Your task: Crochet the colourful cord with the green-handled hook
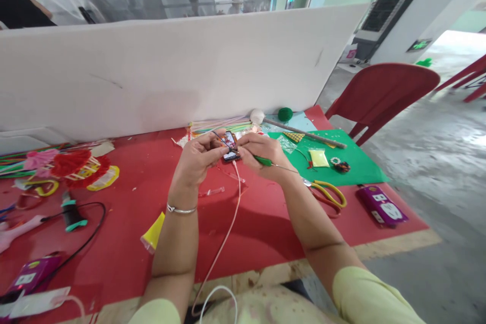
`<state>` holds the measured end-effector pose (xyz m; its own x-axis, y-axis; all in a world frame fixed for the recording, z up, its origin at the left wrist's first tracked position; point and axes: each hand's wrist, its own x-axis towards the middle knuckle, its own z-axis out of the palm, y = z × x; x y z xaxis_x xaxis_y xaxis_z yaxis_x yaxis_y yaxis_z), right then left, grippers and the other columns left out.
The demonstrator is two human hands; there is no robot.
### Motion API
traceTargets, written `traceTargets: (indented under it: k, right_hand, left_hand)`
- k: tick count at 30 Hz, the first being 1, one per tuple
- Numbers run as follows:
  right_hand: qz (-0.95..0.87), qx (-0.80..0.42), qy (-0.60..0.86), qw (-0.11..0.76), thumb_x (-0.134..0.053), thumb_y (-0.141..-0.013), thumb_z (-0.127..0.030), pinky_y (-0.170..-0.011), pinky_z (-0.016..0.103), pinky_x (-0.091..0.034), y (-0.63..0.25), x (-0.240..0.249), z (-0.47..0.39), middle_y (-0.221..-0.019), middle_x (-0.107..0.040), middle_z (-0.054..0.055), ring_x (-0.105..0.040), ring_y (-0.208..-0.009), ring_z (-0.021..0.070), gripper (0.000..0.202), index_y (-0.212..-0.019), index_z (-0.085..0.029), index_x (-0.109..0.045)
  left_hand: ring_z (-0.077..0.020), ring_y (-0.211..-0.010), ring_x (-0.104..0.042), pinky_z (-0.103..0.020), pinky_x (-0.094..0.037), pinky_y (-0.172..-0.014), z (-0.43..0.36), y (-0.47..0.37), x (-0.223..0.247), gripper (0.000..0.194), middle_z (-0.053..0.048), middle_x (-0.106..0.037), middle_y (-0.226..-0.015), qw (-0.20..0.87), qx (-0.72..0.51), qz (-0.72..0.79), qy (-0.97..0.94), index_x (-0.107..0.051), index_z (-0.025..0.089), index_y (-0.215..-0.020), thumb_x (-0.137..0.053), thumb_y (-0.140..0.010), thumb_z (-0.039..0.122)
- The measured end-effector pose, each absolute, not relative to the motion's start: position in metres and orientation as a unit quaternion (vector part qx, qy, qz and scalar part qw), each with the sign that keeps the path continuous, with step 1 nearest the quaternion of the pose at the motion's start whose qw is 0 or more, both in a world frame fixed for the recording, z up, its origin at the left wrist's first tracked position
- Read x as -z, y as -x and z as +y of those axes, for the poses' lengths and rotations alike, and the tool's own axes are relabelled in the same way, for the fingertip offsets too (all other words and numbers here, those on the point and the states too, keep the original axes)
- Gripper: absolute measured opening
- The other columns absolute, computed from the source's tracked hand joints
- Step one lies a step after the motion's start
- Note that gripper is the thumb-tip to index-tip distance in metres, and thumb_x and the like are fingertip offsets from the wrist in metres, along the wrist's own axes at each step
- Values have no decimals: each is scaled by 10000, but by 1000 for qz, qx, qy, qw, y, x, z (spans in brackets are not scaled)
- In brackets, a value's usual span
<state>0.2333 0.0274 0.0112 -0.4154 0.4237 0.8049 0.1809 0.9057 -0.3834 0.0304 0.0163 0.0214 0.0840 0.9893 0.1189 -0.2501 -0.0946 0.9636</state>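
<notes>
My left hand (pixel 199 157) pinches a thin dark strand (pixel 217 135) between thumb and fingers, held up over the table. Close beside it, my right hand (pixel 261 151) is closed around a slim metal tool with a green grip (pixel 263 160), which looks like a crochet hook. Its thin metal shaft points back toward my right forearm. The fingertips of both hands almost meet, and the small work between them is too small to make out. Just behind them stands a lit phone (pixel 230 147), with a pink-white cable (pixel 238 192) running down from it.
Yellow-handled scissors (pixel 329 195) lie right, by a green sheet (pixel 360 162) with a yellow packet (pixel 319 158). A purple pack (pixel 381 206) sits near the right edge. Left are red paper flowers (pixel 78 164) and a glue gun (pixel 23 230). A white panel (pixel 159 76) stands behind.
</notes>
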Motion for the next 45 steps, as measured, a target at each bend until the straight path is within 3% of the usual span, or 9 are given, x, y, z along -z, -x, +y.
traceTargets:
  k: [5, 12, 18, 20, 24, 30, 35, 41, 45]
  right_hand:
    - [-837, -88, 189, 506, -535, -1001, -170, -772, 316, -585, -231, -11, 27, -945, -731, 88, -697, -840, 165, 225, -840, -188, -691]
    - [-834, -72, 192, 512, -535, -1001, -157, -779, 321, -587, -228, -8, 28, -938, -730, 89, -696, -840, 165, 224, -840, -184, -689]
    - [-826, -52, 208, 522, -540, -1007, -188, -819, 331, -608, -229, -5, 32, -958, -732, 82, -705, -862, 169, 228, -841, -194, -697]
    - [-824, -44, 214, 522, -542, -1005, -180, -821, 326, -608, -229, -5, 32, -957, -732, 83, -708, -864, 169, 221, -845, -190, -694]
    - [-830, -22, 223, 512, -550, -999, -169, -843, 317, -605, -228, -6, 30, -987, -735, 84, -720, -885, 171, 196, -875, -191, -700]
    - [-828, 19, 219, 516, -558, -1015, -185, -861, 297, -614, -224, -5, 29, -1008, -734, 99, -739, -934, 179, 168, -940, -177, -709]
    - [-824, 33, 238, 512, -607, -1025, -289, -961, 334, -619, -220, 3, 31, -1166, -725, 112, -728, -1074, 207, 177, -1126, -202, -723]
    - [-820, 23, 160, 549, -732, -924, -469, -1033, 428, -610, -223, 20, 44, -1252, -715, 120, -714, -1150, 259, 336, -1175, -247, -734]
    - [-844, 1, 151, 514, -741, -932, -421, -1004, 425, -622, -230, 15, 49, -1227, -736, 111, -722, -1148, 258, 290, -1167, -251, -749]
  left_hand:
    - [-53, -492, -465, -205, -310, -440, 18, -34, -19, 532, 29, -633, -658, 514, -597, 387, -480, -785, 131, -1058, -974, -567, 212]
    - [-52, -480, -466, -204, -331, -425, 15, -31, -16, 457, 31, -607, -712, 537, -555, 372, -515, -766, 158, -1157, -784, -702, 118]
    - [-60, -518, -576, -219, -424, -388, 15, -35, -16, 92, -89, -731, -1065, 482, -566, 388, -545, -736, 133, -796, -783, -720, 154]
    - [-91, -541, -615, -219, -443, -385, 16, -37, -16, 127, -83, -737, -976, 479, -571, 395, -537, -748, 130, -818, -800, -708, 165]
    - [-100, -492, -597, -209, -451, -411, 17, -38, -15, 405, -24, -720, -723, 468, -592, 407, -514, -775, 120, -1100, -857, -714, 212]
    - [-123, -543, -651, -216, -459, -441, 19, -38, -9, 627, -47, -782, -800, 446, -609, 416, -507, -754, 132, -1234, -943, -662, 304]
    - [-81, -521, -582, -197, -392, -446, 15, -40, -12, 652, 11, -738, -737, 452, -651, 380, -476, -739, 198, -1282, -925, -657, 210]
    - [-37, -448, -420, -190, -284, -428, 10, -27, -20, 601, 57, -616, -615, 595, -574, 311, -470, -767, 199, -1230, -899, -646, 142]
    - [-44, -453, -403, -204, -262, -430, 12, -18, -21, 558, 51, -590, -601, 593, -557, 320, -485, -795, 186, -1172, -896, -624, 147]
